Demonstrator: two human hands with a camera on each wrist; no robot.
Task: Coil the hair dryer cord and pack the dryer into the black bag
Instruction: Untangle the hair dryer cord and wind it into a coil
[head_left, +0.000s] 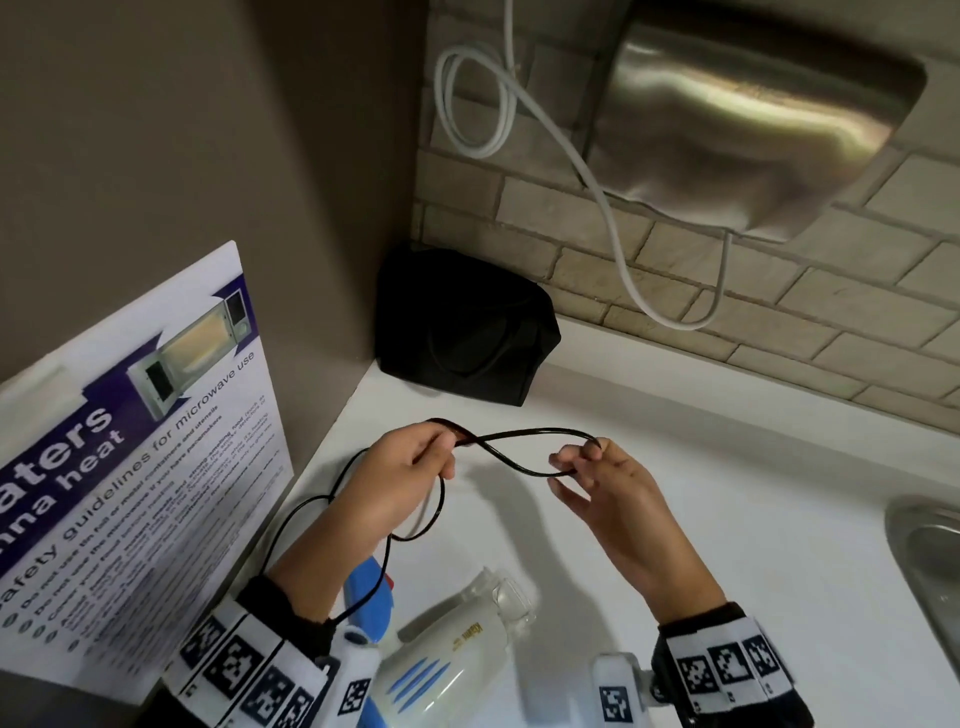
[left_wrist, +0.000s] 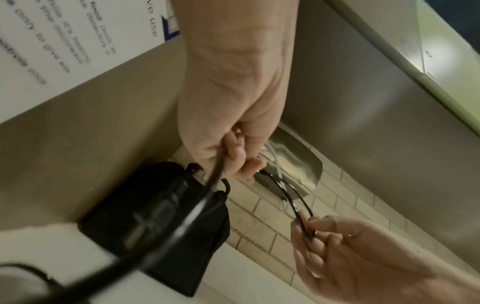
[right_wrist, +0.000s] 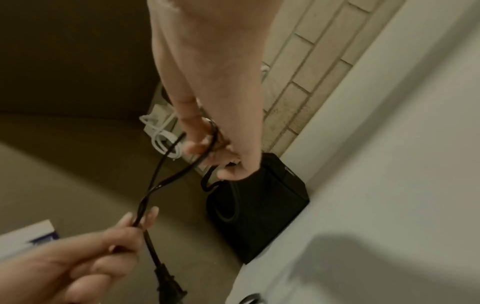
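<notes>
A white and blue hair dryer (head_left: 452, 654) lies on the white counter (head_left: 727, 493) below my wrists. Its black cord (head_left: 524, 449) is stretched as a twisted loop between both hands, above the counter. My left hand (head_left: 439, 454) pinches one end of the loop. In the right wrist view the plug (right_wrist: 168, 283) hangs just below the left hand (right_wrist: 135, 224). My right hand (head_left: 579, 462) has its fingers hooked through the other end of the cord (right_wrist: 166, 181). The black bag (head_left: 467, 322) stands in the corner behind the hands, also seen in the left wrist view (left_wrist: 155, 226).
A steel hand dryer (head_left: 753, 119) hangs on the brick wall with a white cable (head_left: 613, 223) looping below it. A microwave safety poster (head_left: 130, 467) leans at the left. A steel sink (head_left: 930, 566) sits at the right edge.
</notes>
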